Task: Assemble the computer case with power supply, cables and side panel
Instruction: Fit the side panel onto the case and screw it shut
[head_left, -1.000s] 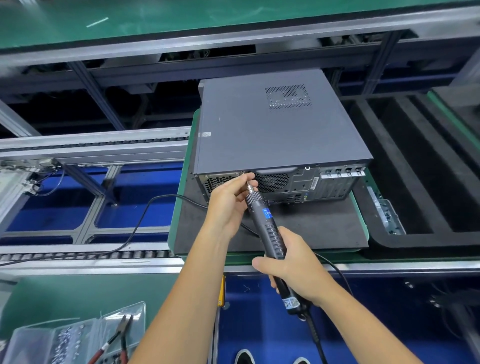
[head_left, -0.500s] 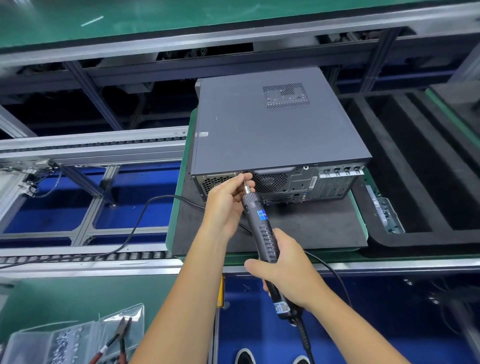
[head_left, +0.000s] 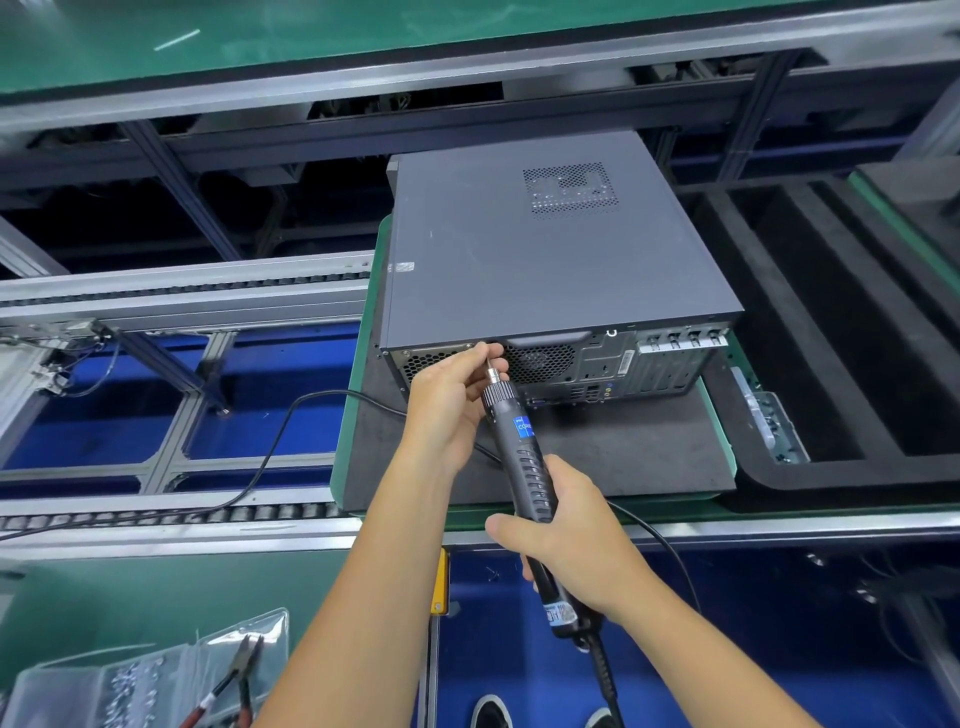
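Observation:
A dark grey computer case (head_left: 524, 260) lies on its side on a black foam pad (head_left: 623, 447), side panel on top, rear ports facing me. My right hand (head_left: 576, 545) grips the lower body of a black electric screwdriver (head_left: 524, 457). Its tip points at the top rear edge of the case, left of the fan grille. My left hand (head_left: 452, 410) pinches the screwdriver's bit near the tip, fingers curled against the case's rear. The screw itself is hidden by my fingers.
The pad sits on a green pallet (head_left: 363, 364) on a roller conveyor (head_left: 156, 514). A black foam tray (head_left: 841, 353) lies to the right. The screwdriver's cable (head_left: 270, 452) runs left over the rollers. Clear screw boxes (head_left: 104, 686) and red-handled pliers (head_left: 234, 680) lie at the lower left.
Both hands and the screwdriver stay at the same spot on the case's rear top edge. Only the view has shifted slightly.

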